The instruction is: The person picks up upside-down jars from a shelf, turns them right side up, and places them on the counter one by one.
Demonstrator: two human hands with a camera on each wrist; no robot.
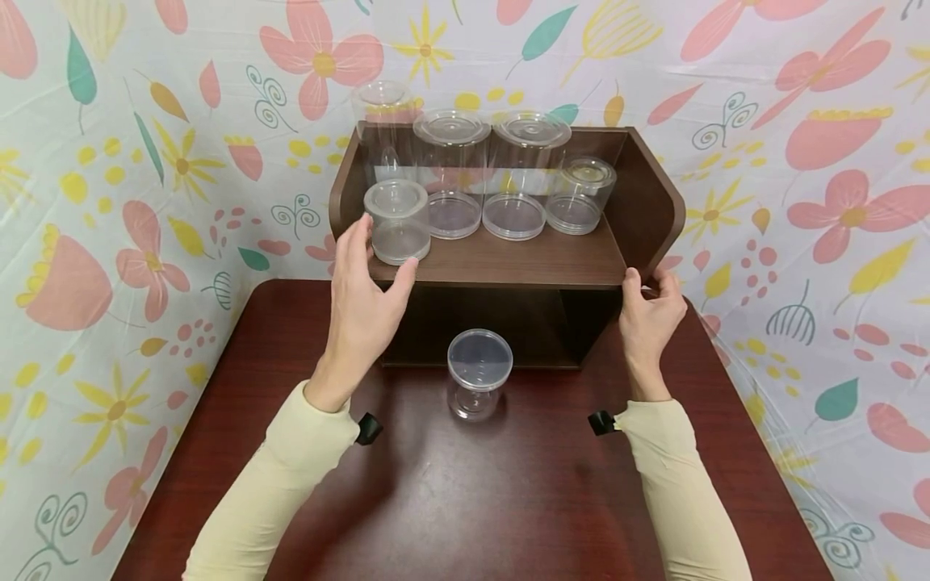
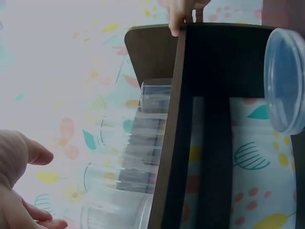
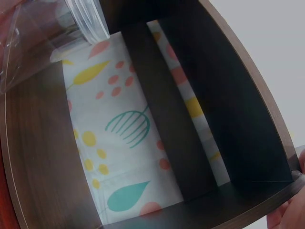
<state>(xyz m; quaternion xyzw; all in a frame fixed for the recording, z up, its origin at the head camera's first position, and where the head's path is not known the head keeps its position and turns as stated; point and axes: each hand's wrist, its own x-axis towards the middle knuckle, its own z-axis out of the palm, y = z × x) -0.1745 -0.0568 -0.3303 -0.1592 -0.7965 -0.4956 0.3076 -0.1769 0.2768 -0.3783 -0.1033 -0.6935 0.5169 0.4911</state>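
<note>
My left hand (image 1: 363, 290) is spread beside a short cloudy plastic jar (image 1: 397, 230) at the left front of the brown shelf unit's top. In the left wrist view a gap shows between these fingers and the jar. The thumb and fingers of my right hand (image 1: 650, 307) pinch the right front corner of the shelf unit (image 1: 508, 262), thumb in front. Behind the cloudy jar rises a tall clear jar (image 1: 385, 137). Two tall lidded jars (image 1: 450, 177) and a short clear jar (image 1: 581, 202) stand in a row to its right.
A lidded clear jar (image 1: 475, 395) stands on the dark red table (image 1: 465, 500) before the unit's lower compartment (image 1: 479, 319). High side panels (image 1: 650, 202) bound the unit's top. Flowered cloth (image 1: 145, 242) hangs close behind and on both sides.
</note>
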